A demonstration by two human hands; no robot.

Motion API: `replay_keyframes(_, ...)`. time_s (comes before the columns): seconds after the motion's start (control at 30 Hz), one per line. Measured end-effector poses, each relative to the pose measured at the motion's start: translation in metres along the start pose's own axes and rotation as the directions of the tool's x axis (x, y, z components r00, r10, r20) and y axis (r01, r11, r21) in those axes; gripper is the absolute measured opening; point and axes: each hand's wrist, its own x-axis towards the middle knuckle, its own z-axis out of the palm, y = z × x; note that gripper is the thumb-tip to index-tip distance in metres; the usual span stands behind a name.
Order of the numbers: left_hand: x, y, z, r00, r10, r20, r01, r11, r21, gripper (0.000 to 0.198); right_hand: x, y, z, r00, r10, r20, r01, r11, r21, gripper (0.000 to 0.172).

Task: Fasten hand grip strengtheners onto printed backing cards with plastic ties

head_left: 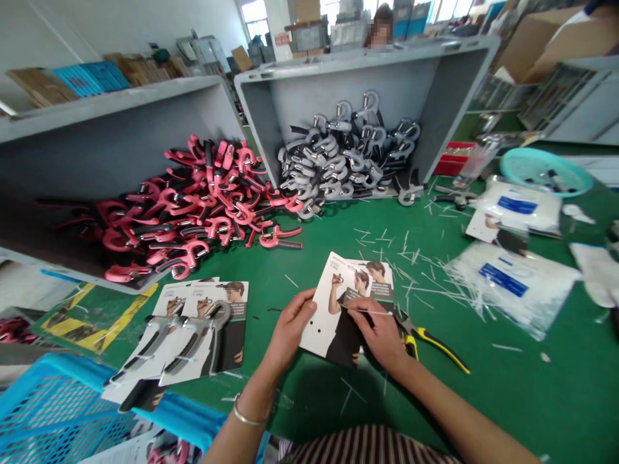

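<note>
My left hand (290,322) grips the left edge of a printed backing card (345,283) held just above the green table. My right hand (380,332) pinches a thin white cable tie (372,312) across the card's front. To the left lie finished cards (213,328) with grey hand grippers (193,335) tied on. A pile of pink hand grippers (193,206) spills from a grey bin at left. Grey hand grippers (338,161) fill a second grey bin (435,84) behind.
Yellow-handled cutters (435,345) lie right of my right hand. Bags of white cable ties (512,283) and cut tie ends (411,258) litter the green table (532,386). A blue basket (58,406) sits at lower left, a teal bowl (546,171) at far right. A person stands behind the bins.
</note>
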Motion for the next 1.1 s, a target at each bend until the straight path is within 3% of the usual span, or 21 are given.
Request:
replay_keyframes(0.13, 0.001, -0.008, 0.009, 0.999, -0.025, 0.026, 0.026, 0.997, -0.069, 0.037, 0.003, -0.004, 0.001, 0.999, -0.041, -0.011, 0.041, 0.999, -0.003, 0.01)
replay_keyframes(0.2, 0.003, -0.017, 0.014, 1.0, 0.011, 0.014, -0.011, 1.0, 0.017, 0.038, 0.004, -0.005, 0.001, 1.0, -0.025, -0.002, 0.025, 1.0, 0.014, 0.009)
replay_keyframes(0.3, 0.004, -0.022, 0.019, 0.987, 0.159, 0.002, -0.153, 0.951, 0.269, 0.029, 0.004, -0.003, 0.002, 1.0, -0.027, 0.016, 0.026, 0.999, 0.042, 0.009)
replay_keyframes(0.4, 0.0, -0.014, 0.021, 0.964, 0.254, 0.075, -0.247, 0.76, 0.601, 0.026, 0.004, -0.001, 0.002, 0.999, -0.039, 0.014, 0.038, 0.997, 0.072, 0.008)
replay_keyframes(0.53, -0.011, 0.004, 0.019, 0.98, 0.191, 0.047, -0.11, 0.331, 0.937, 0.031, 0.004, 0.0, 0.0, 0.999, -0.029, 0.034, 0.025, 0.992, 0.122, 0.009)
replay_keyframes(0.6, -0.015, 0.01, 0.013, 0.99, 0.133, 0.043, -0.074, 0.238, 0.968, 0.029, 0.004, -0.001, -0.002, 0.998, -0.023, 0.061, 0.014, 0.99, 0.139, 0.01)
replay_keyframes(0.63, -0.018, 0.012, 0.01, 0.992, 0.105, 0.074, -0.098, 0.249, 0.963, 0.028, 0.004, -0.002, -0.003, 0.997, -0.023, 0.071, 0.012, 0.989, 0.144, 0.01)
replay_keyframes(0.7, -0.023, 0.014, 0.002, 0.978, 0.048, 0.203, -0.207, 0.368, 0.907, 0.028, 0.004, -0.002, -0.005, 0.996, -0.025, 0.086, 0.011, 0.988, 0.157, 0.011)
replay_keyframes(0.77, -0.029, 0.016, -0.005, 0.929, -0.003, 0.369, -0.309, 0.541, 0.782, 0.031, 0.004, -0.002, -0.006, 0.996, -0.021, 0.091, 0.005, 0.985, 0.172, 0.011)
replay_keyframes(0.83, -0.036, 0.016, -0.009, 0.87, -0.014, 0.493, -0.366, 0.651, 0.665, 0.036, 0.004, -0.001, -0.006, 0.997, -0.011, 0.08, -0.005, 0.982, 0.19, 0.012)
replay_keyframes(0.9, -0.042, 0.015, -0.012, 0.833, 0.047, 0.552, -0.446, 0.648, 0.617, 0.037, 0.004, 0.0, -0.006, 0.998, -0.001, 0.065, -0.013, 0.978, 0.209, 0.012)
replay_keyframes(0.97, -0.044, 0.012, -0.011, 0.806, 0.16, 0.57, -0.547, 0.57, 0.614, 0.035, 0.003, 0.002, -0.006, 0.998, 0.009, 0.067, -0.024, 0.971, 0.238, 0.012)
replay_keyframes(1.1, -0.039, 0.005, -0.005, 0.792, 0.311, 0.526, -0.61, 0.442, 0.658, 0.028, 0.001, 0.005, -0.006, 0.992, 0.086, 0.094, -0.112, 0.943, 0.314, 0.013)
